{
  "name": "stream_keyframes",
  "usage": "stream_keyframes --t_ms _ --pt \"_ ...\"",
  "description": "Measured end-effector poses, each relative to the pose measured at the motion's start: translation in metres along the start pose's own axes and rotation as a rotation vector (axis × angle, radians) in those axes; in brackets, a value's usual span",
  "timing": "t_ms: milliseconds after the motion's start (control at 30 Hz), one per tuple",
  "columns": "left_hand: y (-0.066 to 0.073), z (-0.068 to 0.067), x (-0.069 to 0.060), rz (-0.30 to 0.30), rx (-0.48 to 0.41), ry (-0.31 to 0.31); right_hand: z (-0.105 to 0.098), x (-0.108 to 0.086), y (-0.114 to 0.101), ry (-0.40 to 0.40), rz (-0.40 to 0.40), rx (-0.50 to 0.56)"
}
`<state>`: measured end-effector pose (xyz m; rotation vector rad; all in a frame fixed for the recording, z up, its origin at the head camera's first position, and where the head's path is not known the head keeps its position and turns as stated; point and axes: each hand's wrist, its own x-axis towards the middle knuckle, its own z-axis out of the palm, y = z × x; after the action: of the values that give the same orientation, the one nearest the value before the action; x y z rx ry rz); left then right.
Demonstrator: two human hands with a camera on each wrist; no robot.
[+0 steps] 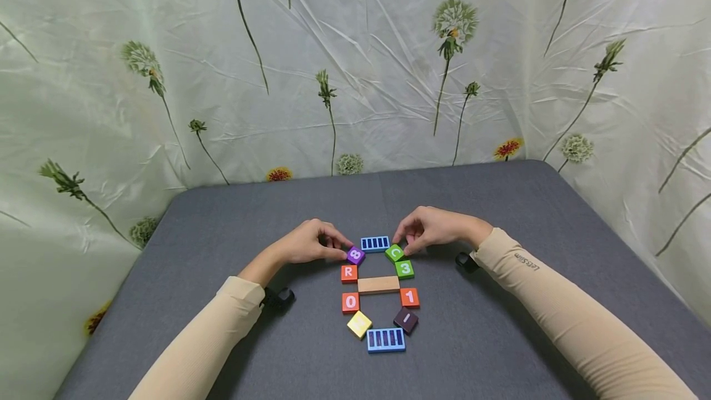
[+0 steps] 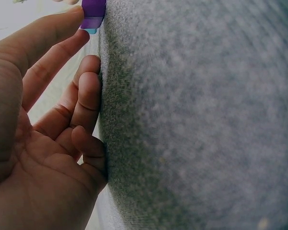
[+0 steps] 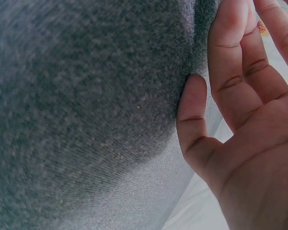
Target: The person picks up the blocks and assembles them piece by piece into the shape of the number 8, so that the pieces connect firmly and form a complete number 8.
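Several small tiles lie in a closed ring on the cloth. With thumb and forefinger my left hand (image 1: pixel 313 242) pinches the purple tile marked 8 (image 1: pixel 356 255) at the ring's upper left; the left wrist view shows the purple tile (image 2: pixel 93 10) at the fingertips. Across from it, my right hand (image 1: pixel 436 227) pinches the green tile marked C (image 1: pixel 395 253). Between these two lies a blue slatted block (image 1: pixel 375 244). Below them are a red R tile (image 1: pixel 349 274) and a green 3 tile (image 1: pixel 405 269). In the right wrist view the right hand's (image 3: pixel 249 110) thumb-and-forefinger grip is out of frame.
A plain wooden bar (image 1: pixel 379 285) spans the ring's middle. Lower down are a red 0 tile (image 1: pixel 350 302), a red 1 tile (image 1: pixel 410 297), a yellow tile (image 1: pixel 360 325), a dark tile (image 1: pixel 406 320) and another blue slatted block (image 1: pixel 386 340). A floral curtain (image 1: pixel 389 79) hangs behind the grey table (image 1: pixel 266 208).
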<state>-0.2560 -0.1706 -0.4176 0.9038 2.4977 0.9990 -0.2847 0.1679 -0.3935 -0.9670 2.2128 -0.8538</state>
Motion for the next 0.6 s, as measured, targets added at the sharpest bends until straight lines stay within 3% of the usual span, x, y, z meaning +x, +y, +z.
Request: stream_keyframes --t_ms 600 --pt "-0.0004 -0.0002 0.0006 -0.001 0.003 -0.005 -0.0005 0.0015 0.003 -0.008 0.003 0.01"
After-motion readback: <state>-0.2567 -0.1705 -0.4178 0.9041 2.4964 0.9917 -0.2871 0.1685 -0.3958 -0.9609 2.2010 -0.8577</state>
